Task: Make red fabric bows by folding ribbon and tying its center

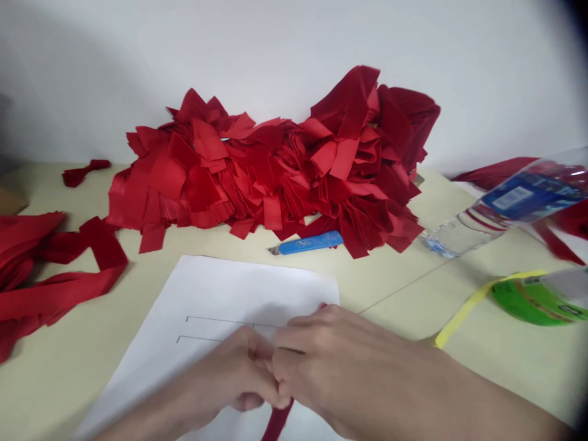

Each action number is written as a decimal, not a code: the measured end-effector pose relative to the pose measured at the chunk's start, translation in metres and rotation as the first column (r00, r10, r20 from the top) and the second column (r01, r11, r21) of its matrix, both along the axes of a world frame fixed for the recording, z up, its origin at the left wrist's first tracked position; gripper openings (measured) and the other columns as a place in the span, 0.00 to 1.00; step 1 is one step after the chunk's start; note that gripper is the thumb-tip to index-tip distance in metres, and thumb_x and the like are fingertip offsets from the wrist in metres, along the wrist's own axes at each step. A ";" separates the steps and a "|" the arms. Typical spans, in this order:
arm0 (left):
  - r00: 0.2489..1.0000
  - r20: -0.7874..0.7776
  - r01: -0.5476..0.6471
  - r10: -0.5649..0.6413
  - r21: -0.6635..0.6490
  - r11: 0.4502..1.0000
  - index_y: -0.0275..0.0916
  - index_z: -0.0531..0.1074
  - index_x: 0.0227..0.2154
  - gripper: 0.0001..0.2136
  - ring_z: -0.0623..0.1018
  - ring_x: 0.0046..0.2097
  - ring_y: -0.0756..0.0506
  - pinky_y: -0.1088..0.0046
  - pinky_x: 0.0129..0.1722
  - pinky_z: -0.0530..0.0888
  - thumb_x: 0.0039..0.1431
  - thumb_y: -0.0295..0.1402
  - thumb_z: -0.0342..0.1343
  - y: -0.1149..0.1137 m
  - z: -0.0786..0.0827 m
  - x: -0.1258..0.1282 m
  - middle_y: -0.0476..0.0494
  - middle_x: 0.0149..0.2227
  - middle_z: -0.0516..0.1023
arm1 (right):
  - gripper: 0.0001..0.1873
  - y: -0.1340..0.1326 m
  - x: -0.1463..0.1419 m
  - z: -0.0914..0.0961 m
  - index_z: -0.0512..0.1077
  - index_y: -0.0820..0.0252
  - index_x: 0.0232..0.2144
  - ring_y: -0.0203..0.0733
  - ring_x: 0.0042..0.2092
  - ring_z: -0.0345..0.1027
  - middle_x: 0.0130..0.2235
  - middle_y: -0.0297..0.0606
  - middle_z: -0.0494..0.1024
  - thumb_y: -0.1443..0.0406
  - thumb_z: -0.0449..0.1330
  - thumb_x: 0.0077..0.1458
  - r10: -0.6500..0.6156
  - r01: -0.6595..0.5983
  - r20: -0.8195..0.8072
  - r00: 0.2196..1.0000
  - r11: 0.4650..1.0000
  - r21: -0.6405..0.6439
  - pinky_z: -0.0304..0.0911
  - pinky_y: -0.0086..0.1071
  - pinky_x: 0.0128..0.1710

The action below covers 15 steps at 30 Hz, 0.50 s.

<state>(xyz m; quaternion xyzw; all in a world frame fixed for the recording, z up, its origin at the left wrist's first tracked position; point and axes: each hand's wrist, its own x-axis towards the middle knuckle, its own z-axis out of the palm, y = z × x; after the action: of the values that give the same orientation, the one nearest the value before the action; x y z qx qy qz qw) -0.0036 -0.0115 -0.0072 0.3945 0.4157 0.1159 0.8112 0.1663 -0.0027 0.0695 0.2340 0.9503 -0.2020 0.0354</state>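
Note:
Both my hands meet over a white sheet of paper (215, 300) with thin drawn lines. My left hand (234, 373) is curled closed, its fingers pinched together against my right hand (331, 355), which is also closed. A red ribbon strip (277, 422) hangs down from between them toward the bottom edge, and a sliver of red shows at the right hand's top knuckles. How much ribbon lies inside the hands is hidden.
A big heap of cut red ribbon pieces (275, 171) sits against the wall. A blue utility knife (307, 243) lies before it. Long red ribbon (50, 275) trails at left. A clear plastic bottle (500, 211) lies at right, near a green tape roll (537, 300) with a yellow tail.

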 end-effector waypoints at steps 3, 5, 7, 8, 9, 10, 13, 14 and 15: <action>0.991 -0.027 -0.133 0.135 0.063 0.989 0.36 0.60 0.11 0.08 0.48 0.18 0.56 0.74 0.19 0.44 0.36 0.21 0.52 0.004 0.000 -0.004 0.58 0.12 0.51 | 0.07 -0.007 -0.003 -0.005 0.71 0.65 0.29 0.40 0.30 0.63 0.29 0.38 0.73 0.76 0.55 0.50 -0.006 -0.008 0.058 0.998 0.970 0.245 0.50 0.33 0.24; 0.981 -0.016 -0.194 0.195 0.061 0.979 0.35 0.63 0.13 0.07 0.49 0.19 0.55 0.73 0.20 0.44 0.39 0.22 0.53 0.008 0.001 -0.007 0.57 0.13 0.54 | 0.07 -0.007 -0.003 -0.008 0.71 0.65 0.28 0.39 0.27 0.61 0.28 0.37 0.72 0.77 0.54 0.48 -0.059 0.041 0.049 0.997 0.953 0.302 0.47 0.33 0.22; 0.973 0.024 -0.231 0.230 0.038 0.972 0.35 0.66 0.15 0.07 0.49 0.20 0.55 0.73 0.21 0.45 0.43 0.26 0.57 0.011 0.003 -0.010 0.57 0.14 0.54 | 0.08 -0.002 0.000 -0.008 0.69 0.62 0.26 0.36 0.26 0.60 0.27 0.34 0.71 0.77 0.54 0.49 -0.162 0.162 -0.020 0.987 0.958 0.236 0.48 0.32 0.23; 0.969 0.052 -0.242 0.241 0.025 0.970 0.34 0.68 0.16 0.07 0.49 0.20 0.55 0.73 0.21 0.45 0.45 0.28 0.58 0.013 0.004 -0.012 0.57 0.14 0.53 | 0.09 0.001 0.002 -0.007 0.68 0.62 0.25 0.34 0.27 0.60 0.27 0.33 0.71 0.76 0.53 0.51 -0.228 0.236 -0.069 0.971 0.957 0.167 0.50 0.31 0.25; 0.963 0.078 -0.259 0.257 0.015 0.966 0.33 0.70 0.17 0.07 0.49 0.20 0.55 0.74 0.21 0.46 0.45 0.29 0.59 0.014 0.004 -0.013 0.57 0.15 0.54 | 0.09 0.005 0.005 -0.006 0.68 0.61 0.25 0.33 0.28 0.61 0.27 0.31 0.71 0.75 0.53 0.54 -0.289 0.299 -0.118 0.950 0.951 0.080 0.52 0.30 0.27; 0.955 0.106 -0.279 0.276 0.009 0.960 0.33 0.71 0.18 0.06 0.50 0.21 0.55 0.74 0.21 0.46 0.45 0.30 0.60 0.016 0.005 -0.015 0.56 0.15 0.56 | 0.10 0.010 0.007 -0.004 0.69 0.61 0.25 0.31 0.28 0.61 0.27 0.30 0.71 0.74 0.52 0.55 -0.337 0.339 -0.165 0.927 0.941 -0.015 0.53 0.28 0.29; 0.932 0.211 -0.304 0.295 0.012 0.953 0.32 0.75 0.21 0.05 0.53 0.20 0.56 0.74 0.21 0.47 0.44 0.30 0.61 0.018 0.006 -0.018 0.50 0.17 0.68 | 0.08 0.025 0.013 -0.002 0.72 0.61 0.28 0.28 0.27 0.59 0.27 0.28 0.71 0.70 0.53 0.57 -0.414 0.327 -0.226 0.882 0.882 -0.339 0.53 0.24 0.27; 0.927 0.253 -0.291 0.278 0.014 0.957 0.33 0.76 0.20 0.05 0.54 0.20 0.56 0.74 0.21 0.47 0.42 0.30 0.62 0.018 0.006 -0.019 0.48 0.19 0.71 | 0.07 0.030 0.014 -0.003 0.72 0.62 0.29 0.27 0.26 0.57 0.26 0.28 0.71 0.68 0.54 0.56 -0.431 0.303 -0.216 0.876 0.840 -0.450 0.53 0.23 0.26; 0.922 0.295 -0.264 0.249 0.013 0.964 0.33 0.76 0.20 0.04 0.55 0.20 0.56 0.74 0.20 0.47 0.41 0.29 0.62 0.017 0.006 -0.019 0.46 0.19 0.73 | 0.07 0.035 0.015 -0.006 0.72 0.63 0.29 0.27 0.25 0.56 0.25 0.29 0.70 0.66 0.56 0.56 -0.445 0.274 -0.197 0.874 0.784 -0.556 0.52 0.23 0.24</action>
<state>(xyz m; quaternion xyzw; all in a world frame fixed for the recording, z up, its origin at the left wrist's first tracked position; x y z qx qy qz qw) -0.0228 0.0058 -0.0012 0.3366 0.3367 0.2889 0.8306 0.1814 0.0319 0.0640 0.3594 0.7914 -0.4849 -0.0968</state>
